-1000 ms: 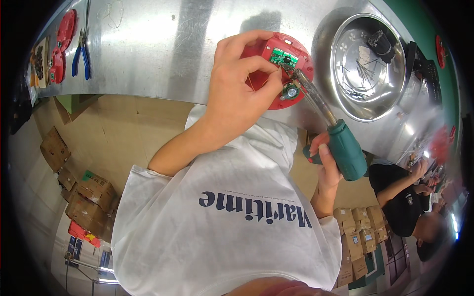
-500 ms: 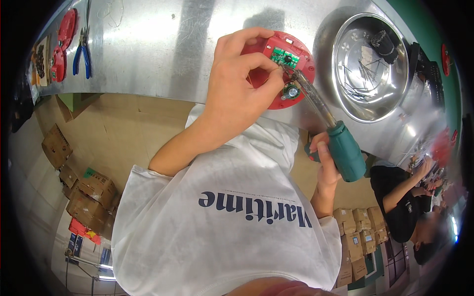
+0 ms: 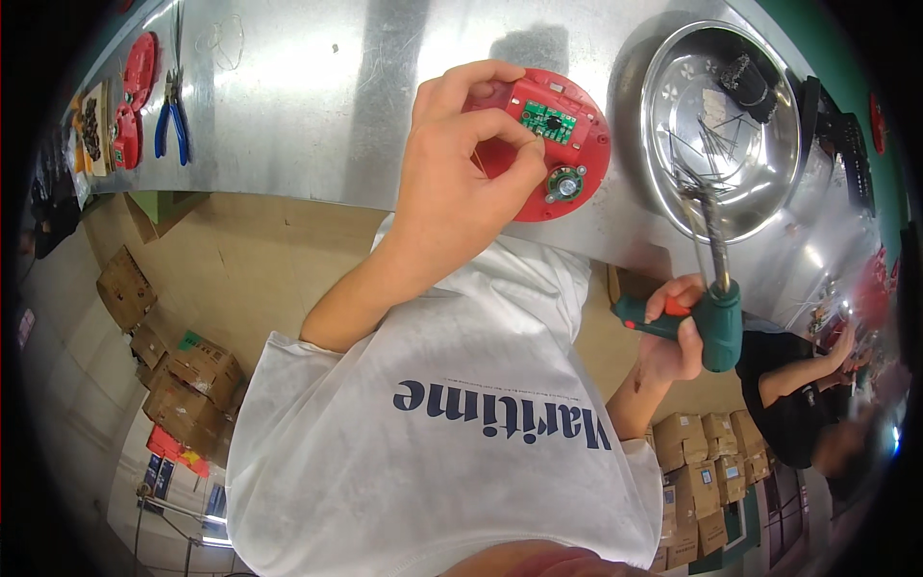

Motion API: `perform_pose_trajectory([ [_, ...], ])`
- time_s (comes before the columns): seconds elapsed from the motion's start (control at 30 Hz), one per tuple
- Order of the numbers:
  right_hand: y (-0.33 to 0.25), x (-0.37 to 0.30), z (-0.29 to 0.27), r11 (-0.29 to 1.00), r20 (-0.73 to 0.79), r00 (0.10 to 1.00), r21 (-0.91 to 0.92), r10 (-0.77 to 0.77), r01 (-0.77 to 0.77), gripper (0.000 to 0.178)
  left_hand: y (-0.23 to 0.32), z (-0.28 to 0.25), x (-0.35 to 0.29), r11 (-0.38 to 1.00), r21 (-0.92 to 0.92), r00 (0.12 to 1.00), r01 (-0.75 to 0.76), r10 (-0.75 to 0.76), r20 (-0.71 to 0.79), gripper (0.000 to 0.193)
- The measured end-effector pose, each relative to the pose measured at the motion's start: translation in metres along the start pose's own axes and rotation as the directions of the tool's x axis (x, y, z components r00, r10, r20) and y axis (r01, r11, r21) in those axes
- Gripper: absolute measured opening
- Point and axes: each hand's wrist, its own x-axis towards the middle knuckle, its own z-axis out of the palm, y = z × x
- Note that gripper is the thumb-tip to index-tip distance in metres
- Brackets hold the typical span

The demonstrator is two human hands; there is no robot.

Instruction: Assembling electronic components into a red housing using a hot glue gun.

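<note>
The worktable (image 3: 288, 125) is scuffed, semi-gloss metal; the bowl (image 3: 660, 120) is polished metal. The round housing (image 3: 591, 120) is smooth red plastic. The pistol-shaped tool (image 3: 719, 317) has a satin plastic body (image 3: 723, 344) and metal barrel (image 3: 717, 252). The shirt (image 3: 404, 481) is matt cloth; the cartons (image 3: 700, 489), matt cardboard.

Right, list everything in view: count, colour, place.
table: one, silver, across top
round casing: one, red, on table
circuit board: one, green, on casing
bowl: one, silver, table's right
pliers: one, blue-handled, table's left
smaller parts: two, red, far left
pistol-grip tool: one, green, by bowl
cardboard boxes: several, brown, both sides
co-worker: one, black-clothed, right edge
shirt: one, white, lower middle
left hand: one, bare, at casing
right hand: one, bare, gripping tool
</note>
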Motion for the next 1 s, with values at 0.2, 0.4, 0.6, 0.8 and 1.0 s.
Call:
perform_pose_trajectory([
  [0.2, 0.004, 0.007, -0.024, 0.993, -0.04, 0.995, 0.073, -0.092, 0.094, 0.038, 0.0, -0.001, 0.001, 1.0, 0.027, 1.0, 0.009, -0.01, 0.022, 0.003],
  [0.4, 0.009, 0.01, -0.028, 0.989, -0.059, 0.995, 0.118, -0.086, 0.093, 0.035, 0.003, -0.005, 0.002, 0.998, 0.053, 0.998, 0.014, -0.017, 0.056, 0.005],
  [0.6, 0.013, 0.01, -0.035, 0.985, -0.046, 0.997, 0.156, -0.065, 0.071, 0.031, 0.002, -0.019, 0.001, 0.984, 0.116, 0.978, -0.135, 0.113, 0.172, 0.017],
  [0.8, 0.016, 0.005, -0.033, 0.96, -0.098, 0.991, 0.256, -0.093, 0.115, 0.03, 0.008, -0.038, 0.028, 0.971, 0.127, 0.91, -0.2, 0.136, 0.393, 0.043],
  [1.0, 0.016, 0.007, -0.024, 0.939, -0.144, 0.987, 0.325, -0.073, 0.117, 0.027, 0.018, -0.05, 0.084, 0.763, 0.463, 0.858, -0.452, 0.23, 0.459, 0.04],
])
